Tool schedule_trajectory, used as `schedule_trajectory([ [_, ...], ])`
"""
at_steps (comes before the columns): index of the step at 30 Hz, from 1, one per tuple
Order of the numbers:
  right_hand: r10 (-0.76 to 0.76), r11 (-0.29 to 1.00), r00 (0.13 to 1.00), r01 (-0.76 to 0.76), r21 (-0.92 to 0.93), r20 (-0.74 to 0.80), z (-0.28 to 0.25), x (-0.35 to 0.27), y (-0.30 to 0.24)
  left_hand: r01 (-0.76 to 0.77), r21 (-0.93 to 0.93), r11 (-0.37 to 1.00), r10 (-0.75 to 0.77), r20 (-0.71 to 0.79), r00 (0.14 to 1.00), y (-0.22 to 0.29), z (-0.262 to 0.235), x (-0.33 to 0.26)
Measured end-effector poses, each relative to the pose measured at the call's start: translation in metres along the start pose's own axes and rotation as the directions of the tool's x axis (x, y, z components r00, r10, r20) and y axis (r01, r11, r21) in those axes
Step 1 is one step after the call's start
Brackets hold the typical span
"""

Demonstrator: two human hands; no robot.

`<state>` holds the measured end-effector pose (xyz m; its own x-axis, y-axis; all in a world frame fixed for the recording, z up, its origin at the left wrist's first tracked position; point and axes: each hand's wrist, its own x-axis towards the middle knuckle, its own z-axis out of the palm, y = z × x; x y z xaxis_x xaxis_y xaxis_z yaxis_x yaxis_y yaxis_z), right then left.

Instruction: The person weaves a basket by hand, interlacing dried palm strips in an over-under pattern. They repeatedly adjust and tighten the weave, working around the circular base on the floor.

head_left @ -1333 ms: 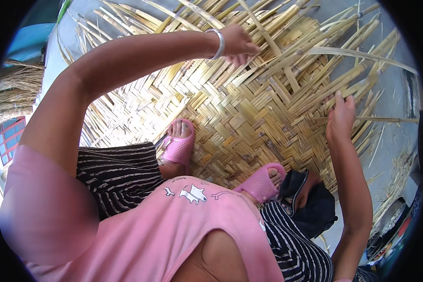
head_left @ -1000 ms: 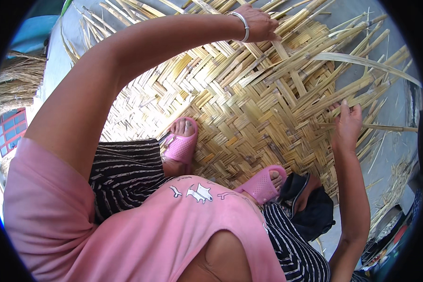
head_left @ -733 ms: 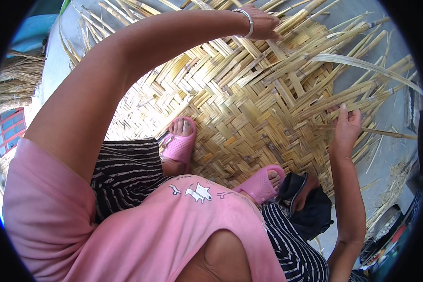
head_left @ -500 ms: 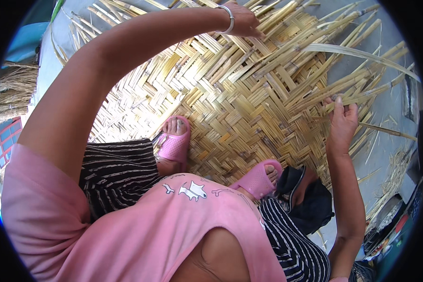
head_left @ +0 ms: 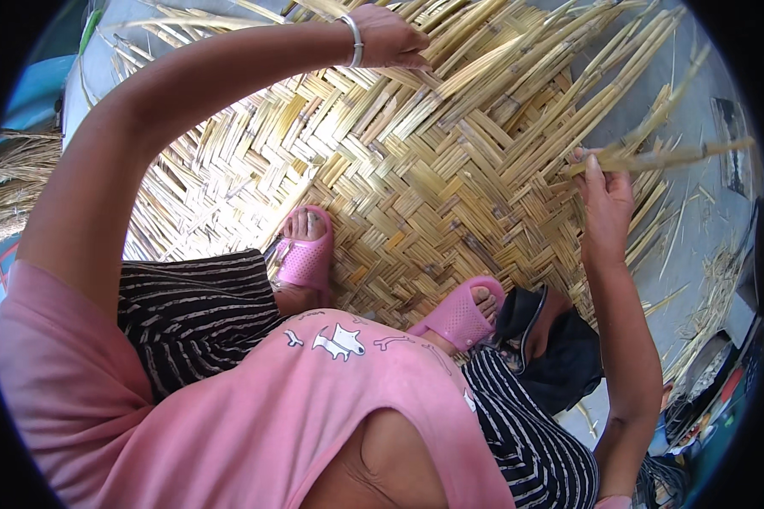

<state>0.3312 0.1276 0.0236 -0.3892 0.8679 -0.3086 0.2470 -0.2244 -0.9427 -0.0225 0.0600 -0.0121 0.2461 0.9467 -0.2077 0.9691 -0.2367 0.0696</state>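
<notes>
The left arm crooks at the elbow and reaches across to the far side, the left hand bent down over the mat; I can't tell whether its fingers grip a strand. The right arm stretches up from the near right, and the right hand pinches a strip between thumb and fingers, its outer end blurred. Clutter at the near right edge is too small to sort out. The mat lies underfoot, yellow-brown, woven in zigzags, with loose ends fanning out far and right; pink sandals stand on it.
</notes>
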Motion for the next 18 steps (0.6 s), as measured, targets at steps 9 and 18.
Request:
schedule_trajectory([
  [9, 0.060, 0.988, 0.993, -0.045, -0.147, 0.099, 0.001, 0.035, 0.009, 0.077, -0.322, 0.944, -0.094, -0.038, 0.995, 0.048, -0.021, 0.037],
  [18, 0.053, 0.999, 0.989, -0.052, -0.011, 0.140, 0.003, 0.024, 0.003, 0.452, -0.748, 0.486, -0.217, 0.397, 0.892, 0.041, -0.004, 0.077],
])
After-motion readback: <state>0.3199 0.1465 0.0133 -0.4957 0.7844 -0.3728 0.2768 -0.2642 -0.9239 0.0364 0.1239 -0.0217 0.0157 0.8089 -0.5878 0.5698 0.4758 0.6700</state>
